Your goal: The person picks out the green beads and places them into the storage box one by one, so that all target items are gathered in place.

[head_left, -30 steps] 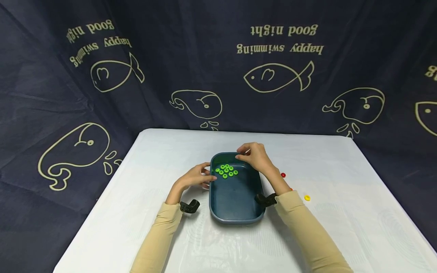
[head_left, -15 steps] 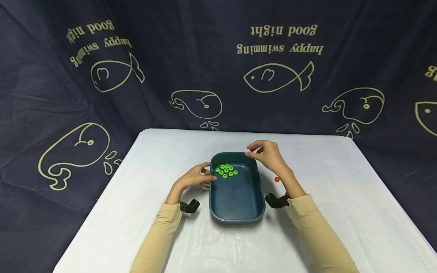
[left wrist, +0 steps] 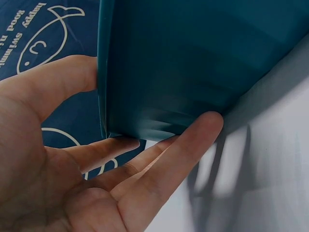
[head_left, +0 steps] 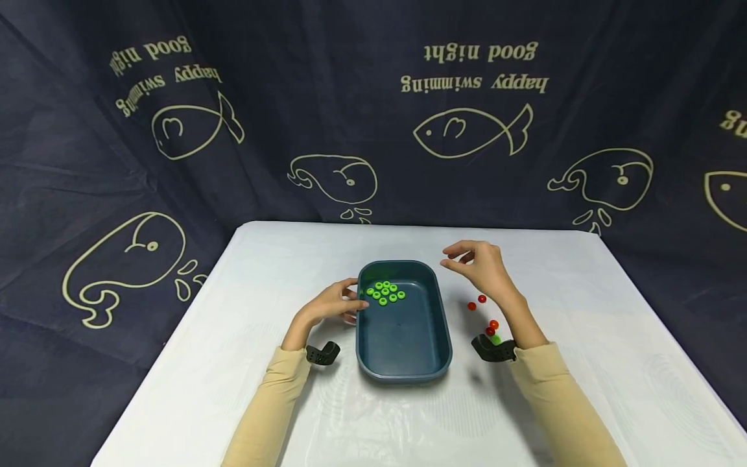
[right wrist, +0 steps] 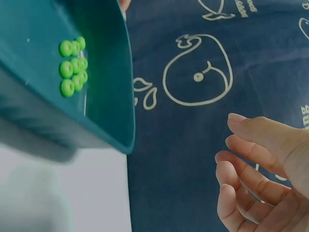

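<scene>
A dark teal plastic bin sits on the white table, several small green rings clustered in its far left corner. My left hand holds the bin's left wall, with the thumb over the rim and the fingers against the outside, as the left wrist view of the bin shows. Right of the bin's far corner, my right hand hovers with loosely bent fingers. Nothing shows between its fingertips in the right wrist view, where the hand is apart from the bin.
Right of the bin lie several loose red and orange rings. A green ring lies beside the right wrist strap, partly covered. Behind the white tabletop hangs a dark blue cloth with fish drawings.
My right hand has moved right from over the bin's far rim to beyond it, uncovering red, orange and green rings. A yellow ring has gone out of sight. The left hand stays put.
</scene>
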### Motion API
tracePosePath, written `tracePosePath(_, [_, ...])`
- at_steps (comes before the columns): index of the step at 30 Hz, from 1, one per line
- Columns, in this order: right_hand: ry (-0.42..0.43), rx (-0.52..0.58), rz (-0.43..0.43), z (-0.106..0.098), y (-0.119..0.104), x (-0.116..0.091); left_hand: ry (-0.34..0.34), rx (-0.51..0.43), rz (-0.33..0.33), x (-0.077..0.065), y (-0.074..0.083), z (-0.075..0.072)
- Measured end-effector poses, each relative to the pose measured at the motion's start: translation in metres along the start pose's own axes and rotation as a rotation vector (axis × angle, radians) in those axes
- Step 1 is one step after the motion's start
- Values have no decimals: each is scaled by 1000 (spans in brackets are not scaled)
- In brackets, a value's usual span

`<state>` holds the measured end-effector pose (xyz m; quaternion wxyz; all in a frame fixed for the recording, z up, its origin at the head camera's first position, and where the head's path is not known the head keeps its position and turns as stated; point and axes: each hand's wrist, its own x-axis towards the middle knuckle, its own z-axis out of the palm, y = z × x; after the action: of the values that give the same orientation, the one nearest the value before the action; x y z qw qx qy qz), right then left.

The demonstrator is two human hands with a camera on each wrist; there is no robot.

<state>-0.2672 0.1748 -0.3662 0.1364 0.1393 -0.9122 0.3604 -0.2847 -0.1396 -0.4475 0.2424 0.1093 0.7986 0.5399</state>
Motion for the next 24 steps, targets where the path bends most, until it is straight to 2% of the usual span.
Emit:
tracePosePath(14, [85,-39,53,-23,28,-26,11,10,-7,0,-1,1])
tracePosePath(24, [83,-71,116,-31,44,-50,6,11,-3,-2,1,1])
